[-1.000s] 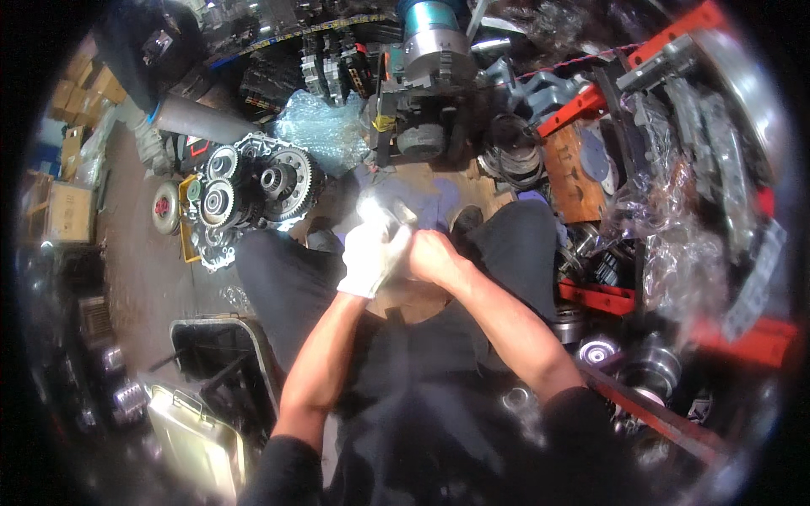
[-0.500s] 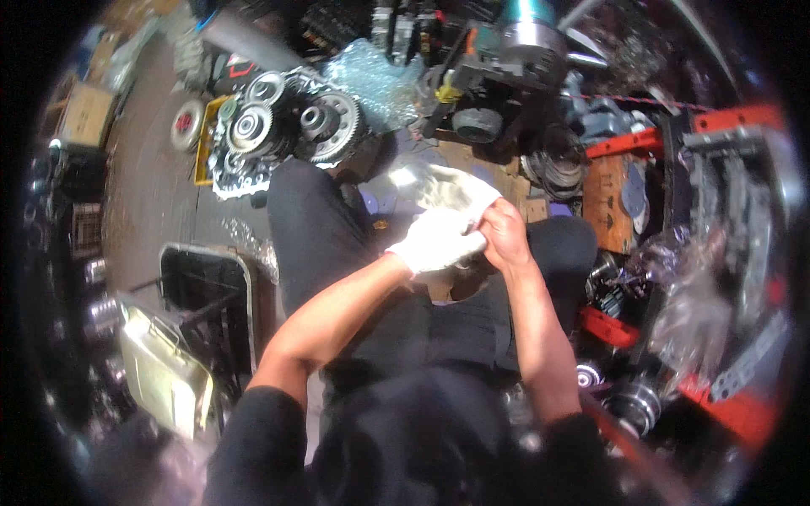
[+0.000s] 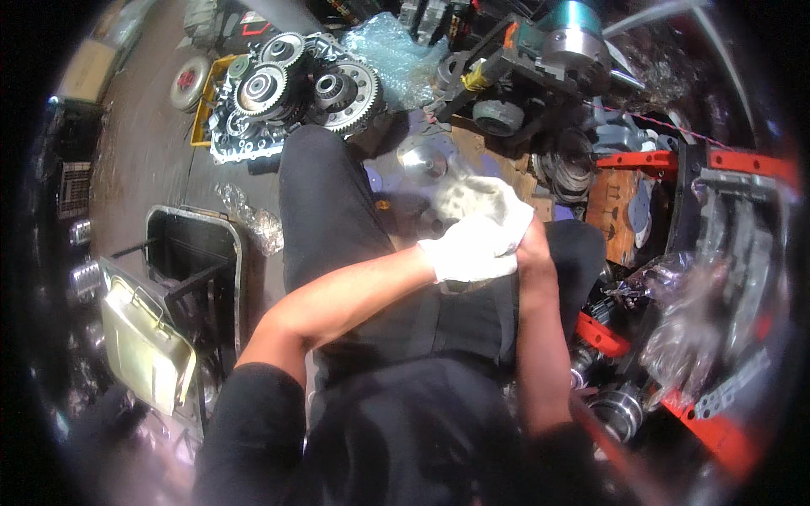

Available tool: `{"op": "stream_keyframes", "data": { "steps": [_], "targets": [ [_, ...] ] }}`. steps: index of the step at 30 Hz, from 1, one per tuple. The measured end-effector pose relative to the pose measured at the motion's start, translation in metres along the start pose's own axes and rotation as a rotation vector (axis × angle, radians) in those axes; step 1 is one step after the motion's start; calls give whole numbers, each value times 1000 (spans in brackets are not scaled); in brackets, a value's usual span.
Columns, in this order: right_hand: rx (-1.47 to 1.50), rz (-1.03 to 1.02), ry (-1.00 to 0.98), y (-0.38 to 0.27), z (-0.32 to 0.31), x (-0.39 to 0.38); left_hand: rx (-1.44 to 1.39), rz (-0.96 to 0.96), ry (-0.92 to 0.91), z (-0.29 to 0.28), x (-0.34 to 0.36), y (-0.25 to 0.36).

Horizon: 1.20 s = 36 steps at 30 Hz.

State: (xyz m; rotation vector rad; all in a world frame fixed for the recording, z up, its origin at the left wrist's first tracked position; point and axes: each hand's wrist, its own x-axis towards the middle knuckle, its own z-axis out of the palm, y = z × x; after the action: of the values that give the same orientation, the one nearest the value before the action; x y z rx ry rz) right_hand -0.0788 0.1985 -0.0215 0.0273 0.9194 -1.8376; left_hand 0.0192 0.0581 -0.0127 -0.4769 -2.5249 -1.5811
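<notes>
A white work glove covers my left hand (image 3: 471,251). Its fingers are closed on the cuff of a second white glove (image 3: 483,199), whose finger part looks greyish and worn. My right hand (image 3: 533,243) is pushed partway into that second glove, with only the wrist and part of the hand bare. The glove hides the right fingers. Both hands meet in front of my body, between my black-trousered knees. On the floor just beyond them lies a shiny round metal part (image 3: 424,162).
A gearbox housing with several gears (image 3: 295,93) stands ahead to the left, beside bubble wrap (image 3: 395,52). A teal and silver machine (image 3: 574,42) is ahead right. A red metal frame (image 3: 645,160) and clear plastic bags (image 3: 688,337) lie right. A black bin (image 3: 190,253) stands left.
My right hand has gone deeper into the second glove, which now covers more of it. Both hands have shifted slightly right, the left still gripping the cuff. The view has shifted a little.
</notes>
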Motion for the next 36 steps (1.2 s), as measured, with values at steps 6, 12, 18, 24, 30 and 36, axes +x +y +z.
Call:
{"op": "stream_keyframes", "data": {
  "steps": [6,12,18,24,30,36],
  "targets": [
    [234,-76,-150,-9,29,26,-37,-17,-68,0,10,2],
    [127,22,-161,7,40,17,-29,64,18,2,-9,-7],
    [-290,-191,-282,10,25,12,-133,95,21,9,-13,-6],
    [-153,-46,127,12,11,19,-283,115,-9,19,-13,2],
    [25,9,233,-4,19,36,-201,172,-60,19,-11,5],
    [-10,29,400,-1,13,39,-266,165,-23,12,-11,6]
  ]
}}
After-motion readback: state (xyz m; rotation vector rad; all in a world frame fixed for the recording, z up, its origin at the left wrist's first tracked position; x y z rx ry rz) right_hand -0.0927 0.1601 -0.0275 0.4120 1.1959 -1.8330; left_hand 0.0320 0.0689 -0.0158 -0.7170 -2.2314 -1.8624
